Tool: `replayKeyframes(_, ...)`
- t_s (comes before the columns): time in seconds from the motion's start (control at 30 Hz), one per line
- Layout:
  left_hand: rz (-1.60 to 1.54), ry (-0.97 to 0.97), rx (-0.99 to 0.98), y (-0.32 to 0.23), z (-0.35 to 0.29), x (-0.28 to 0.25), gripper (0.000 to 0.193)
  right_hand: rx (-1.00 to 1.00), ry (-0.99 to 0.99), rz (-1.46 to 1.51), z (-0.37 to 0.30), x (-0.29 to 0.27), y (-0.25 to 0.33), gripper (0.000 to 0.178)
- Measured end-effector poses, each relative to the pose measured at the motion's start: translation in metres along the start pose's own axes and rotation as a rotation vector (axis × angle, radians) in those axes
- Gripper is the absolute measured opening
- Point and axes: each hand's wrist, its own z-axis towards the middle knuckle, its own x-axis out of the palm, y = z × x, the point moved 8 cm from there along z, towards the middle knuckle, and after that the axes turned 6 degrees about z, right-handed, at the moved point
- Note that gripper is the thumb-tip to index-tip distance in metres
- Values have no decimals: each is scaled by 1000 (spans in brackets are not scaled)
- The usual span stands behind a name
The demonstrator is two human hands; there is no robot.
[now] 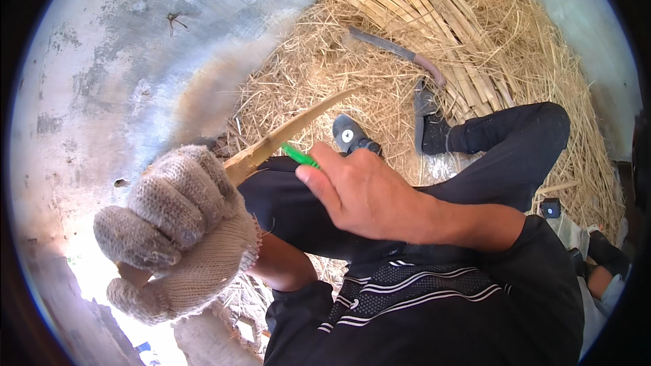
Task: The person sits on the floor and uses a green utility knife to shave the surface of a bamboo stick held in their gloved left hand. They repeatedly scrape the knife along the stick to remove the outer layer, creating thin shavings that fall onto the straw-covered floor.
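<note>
My left hand wears a knitted beige glove and is closed around a pale split bamboo stick that points up and to the right. My bare right hand grips a tool with a green handle, held against the stick just right of the glove. The tool's blade is hidden behind the stick and my hand. Both hands sit above my black-trousered legs.
A heap of straw shavings covers the concrete floor. A bundle of split bamboo strips lies at the top. A curved knife rests on the straw. Dark shoes are on my feet.
</note>
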Motion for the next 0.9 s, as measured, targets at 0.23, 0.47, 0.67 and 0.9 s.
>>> replayKeyframes(0.23,-63,189,-74,0,1,2,30,212,47,-40,6,-4,-39,37)
replayKeyframes(0.47,-61,105,-64,4,0,-2,33,111,-69,-115,3,2,-55,31)
replayKeyframes(0.67,-68,-1,-29,2,-3,-8,33,-5,-78,-130,3,9,-35,32)
replayKeyframes(0.9,-49,-70,-6,-5,-2,-14,34,140,-55,-105,12,8,-59,30)
